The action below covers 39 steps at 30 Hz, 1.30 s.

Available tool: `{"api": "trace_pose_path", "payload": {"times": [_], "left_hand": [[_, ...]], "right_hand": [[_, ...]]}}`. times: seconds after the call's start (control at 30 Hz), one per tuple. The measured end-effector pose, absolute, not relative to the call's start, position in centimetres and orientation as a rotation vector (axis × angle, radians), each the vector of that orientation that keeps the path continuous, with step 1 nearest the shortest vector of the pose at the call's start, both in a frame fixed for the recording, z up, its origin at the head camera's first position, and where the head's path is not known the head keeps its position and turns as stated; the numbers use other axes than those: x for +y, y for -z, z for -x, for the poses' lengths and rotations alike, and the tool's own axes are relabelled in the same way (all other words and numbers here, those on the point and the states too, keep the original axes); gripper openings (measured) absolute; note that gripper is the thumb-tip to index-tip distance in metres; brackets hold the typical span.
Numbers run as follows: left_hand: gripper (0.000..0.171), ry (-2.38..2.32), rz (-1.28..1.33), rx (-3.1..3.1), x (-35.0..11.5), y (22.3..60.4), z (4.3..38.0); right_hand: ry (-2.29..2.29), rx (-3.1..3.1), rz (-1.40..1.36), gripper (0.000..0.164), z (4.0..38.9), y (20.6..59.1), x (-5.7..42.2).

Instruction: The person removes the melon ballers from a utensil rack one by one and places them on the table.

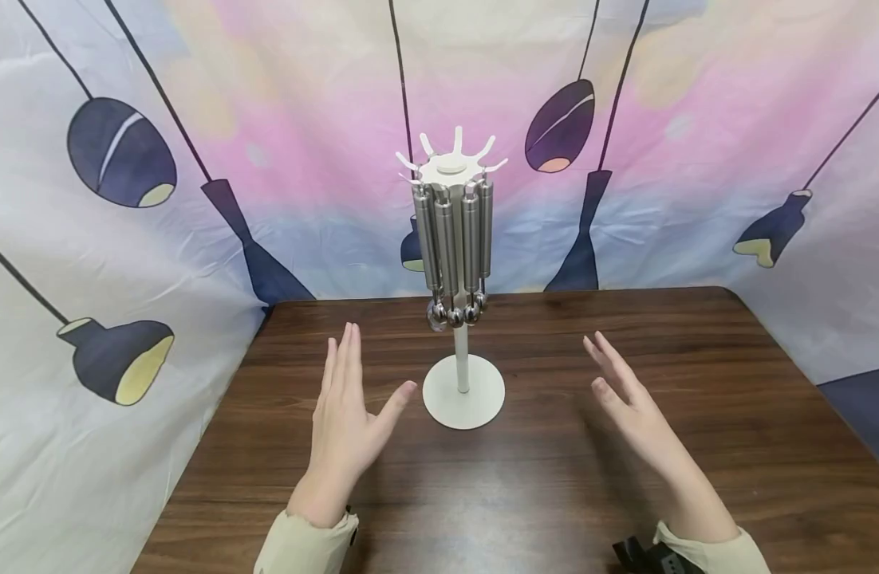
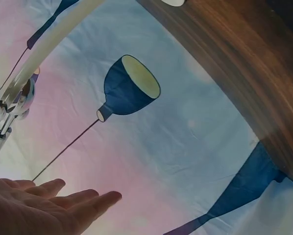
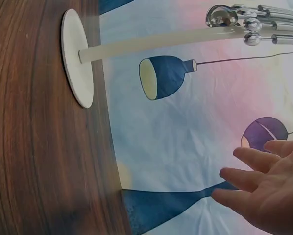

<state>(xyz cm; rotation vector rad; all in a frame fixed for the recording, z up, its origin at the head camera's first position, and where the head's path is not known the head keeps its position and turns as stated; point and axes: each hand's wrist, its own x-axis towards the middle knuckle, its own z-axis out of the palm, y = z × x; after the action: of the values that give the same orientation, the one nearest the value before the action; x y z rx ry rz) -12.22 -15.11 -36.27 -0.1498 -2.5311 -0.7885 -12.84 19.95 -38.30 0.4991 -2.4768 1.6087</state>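
A white stand (image 1: 463,359) rises from a round base in the middle of the table, topped by a ring of white hooks (image 1: 458,142). Several silver metal rods (image 1: 448,247) hang from some hooks, with shiny balls (image 1: 455,316) at their lower ends. Left of the base is my left hand (image 1: 346,430), fingers straight and thumb spread, touching nothing. My right hand (image 1: 648,434) is held to the right of the stand, fingers extended, apart from everything. Both wrist views show the left palm (image 2: 53,210) and right palm (image 3: 274,186) bare.
The stand is on a dark brown wooden table (image 1: 698,359). Behind and beside it hangs a pastel cloth (image 1: 303,119) printed with dark lamps. A dark strap (image 1: 658,556) shows at the right cuff.
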Motion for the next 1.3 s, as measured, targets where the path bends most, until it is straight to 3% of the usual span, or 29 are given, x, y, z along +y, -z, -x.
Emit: {"api": "trace_pose_path", "payload": {"times": [0.8, 1.3], "left_hand": [[0.076, 1.078, 0.319, -2.242, -13.2, 32.6, 13.7], [0.065, 1.223, 0.422, -2.08, -12.0, 29.2, 14.9]], "right_hand": [[-2.014, -1.96, -0.596, 0.035, 15.0, 35.6, 17.0], [-1.987, -2.024, -0.527, 0.025, 16.6, 32.7, 14.4]]}}
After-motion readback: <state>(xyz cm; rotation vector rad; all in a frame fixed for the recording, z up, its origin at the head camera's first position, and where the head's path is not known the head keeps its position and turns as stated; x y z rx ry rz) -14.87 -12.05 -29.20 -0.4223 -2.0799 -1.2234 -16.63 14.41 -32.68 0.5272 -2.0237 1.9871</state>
